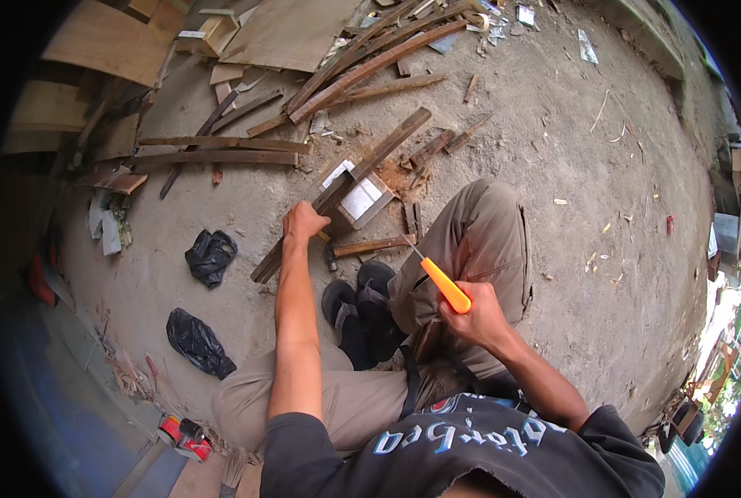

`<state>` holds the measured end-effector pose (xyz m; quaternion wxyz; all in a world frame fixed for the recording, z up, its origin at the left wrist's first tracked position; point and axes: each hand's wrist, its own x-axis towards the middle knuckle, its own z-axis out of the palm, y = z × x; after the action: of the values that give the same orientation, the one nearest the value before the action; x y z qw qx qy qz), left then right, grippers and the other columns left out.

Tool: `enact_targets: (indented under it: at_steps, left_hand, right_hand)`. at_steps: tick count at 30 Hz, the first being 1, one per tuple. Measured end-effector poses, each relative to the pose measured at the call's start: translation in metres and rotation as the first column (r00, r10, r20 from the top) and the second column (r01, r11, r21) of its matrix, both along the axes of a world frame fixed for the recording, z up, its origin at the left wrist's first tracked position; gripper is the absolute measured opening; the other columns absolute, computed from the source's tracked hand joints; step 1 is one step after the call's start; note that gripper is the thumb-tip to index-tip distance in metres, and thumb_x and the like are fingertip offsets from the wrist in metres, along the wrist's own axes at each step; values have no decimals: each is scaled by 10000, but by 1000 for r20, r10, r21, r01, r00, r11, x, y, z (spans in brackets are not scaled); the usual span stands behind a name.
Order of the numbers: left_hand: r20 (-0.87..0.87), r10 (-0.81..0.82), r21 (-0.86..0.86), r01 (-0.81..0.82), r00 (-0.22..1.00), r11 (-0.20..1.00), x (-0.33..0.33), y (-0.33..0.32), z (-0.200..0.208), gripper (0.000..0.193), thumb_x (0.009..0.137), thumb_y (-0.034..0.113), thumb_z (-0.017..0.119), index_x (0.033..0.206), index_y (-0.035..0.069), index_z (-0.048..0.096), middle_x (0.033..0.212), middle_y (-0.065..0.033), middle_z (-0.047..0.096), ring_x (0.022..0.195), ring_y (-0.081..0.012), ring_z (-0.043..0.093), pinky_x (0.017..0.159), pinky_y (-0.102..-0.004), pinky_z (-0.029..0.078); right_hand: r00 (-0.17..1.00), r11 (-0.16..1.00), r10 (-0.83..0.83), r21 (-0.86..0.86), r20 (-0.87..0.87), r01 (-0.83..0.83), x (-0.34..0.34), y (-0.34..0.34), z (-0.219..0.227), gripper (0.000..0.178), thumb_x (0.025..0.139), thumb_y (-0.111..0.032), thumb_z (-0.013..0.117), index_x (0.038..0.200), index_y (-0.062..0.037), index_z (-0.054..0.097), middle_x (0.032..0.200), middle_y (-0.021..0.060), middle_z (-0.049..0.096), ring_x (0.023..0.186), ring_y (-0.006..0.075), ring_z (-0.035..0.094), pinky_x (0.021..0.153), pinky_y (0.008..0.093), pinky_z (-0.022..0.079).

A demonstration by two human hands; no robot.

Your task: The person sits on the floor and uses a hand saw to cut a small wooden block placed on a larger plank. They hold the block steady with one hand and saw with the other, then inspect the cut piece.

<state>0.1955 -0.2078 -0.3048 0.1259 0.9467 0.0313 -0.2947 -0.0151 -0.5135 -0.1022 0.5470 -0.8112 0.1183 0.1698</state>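
My left hand (304, 221) is closed around a long dark wooden strip (391, 141), near its lower left end. The strip lies slantwise across a small wooden box (376, 209) with white panels on top. In my right hand (477, 314), held above my bent knee, is an orange-handled tool (446, 285). Its thin metal blade points up and left, toward the box; the blade's full shape does not show. A hammer (375, 246) with a wooden handle rests on the ground between the box and my sandalled feet (355, 303).
Loose wooden strips (362, 79) are piled at the far side, beside boards (292, 33) at the far left. Black plastic bags (211, 257) lie on my left. Sawdust (394, 176) and short offcuts (431, 148) are scattered beyond the box. A red can (170, 428) stands at lower left.
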Motion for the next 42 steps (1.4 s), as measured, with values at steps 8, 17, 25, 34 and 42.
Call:
enact_targets:
  at_steps: [8,17,25,34,42]
  left_hand:
    - [-32,-28,41,29,999,999,9,-7,3,514,635,352,825,980,-17,730,1033,-240,707,998,-384,681,896,-433,537]
    - [-29,-28,16,29,999,999,10,1,1,541,633,350,832,1005,-26,720,1059,-254,698,1008,-395,676,901,-439,535]
    - [-28,-31,31,32,999,999,8,-1,4,504,637,337,818,1000,-3,736,1060,-249,700,1002,-381,683,896,-436,542]
    - [-19,-42,24,42,999,999,11,1,6,487,630,353,812,962,2,746,1029,-243,708,985,-380,687,886,-427,549]
    - [-38,-48,-6,47,998,999,7,2,6,506,637,344,826,983,-13,733,1036,-248,703,1009,-378,680,904,-433,539]
  right_hand:
    - [1000,1000,7,1,25,-7,12,2,-9,146,803,-100,660,826,43,649,610,172,573,552,193,608,566,348,473]
    - [1000,1000,31,-1,-2,-31,9,-11,-2,161,787,-99,678,778,58,641,635,223,606,564,314,641,589,383,492]
    - [999,1000,26,-12,-22,-26,16,-5,1,155,801,-100,654,813,54,652,627,198,603,565,270,646,586,369,493]
    - [997,998,-68,-10,-33,68,12,-4,-7,196,808,-115,648,770,75,617,595,195,576,519,204,562,564,374,467]
    - [998,998,-56,-13,-12,56,7,2,-1,189,814,-112,654,766,66,613,558,154,547,509,154,529,534,355,450]
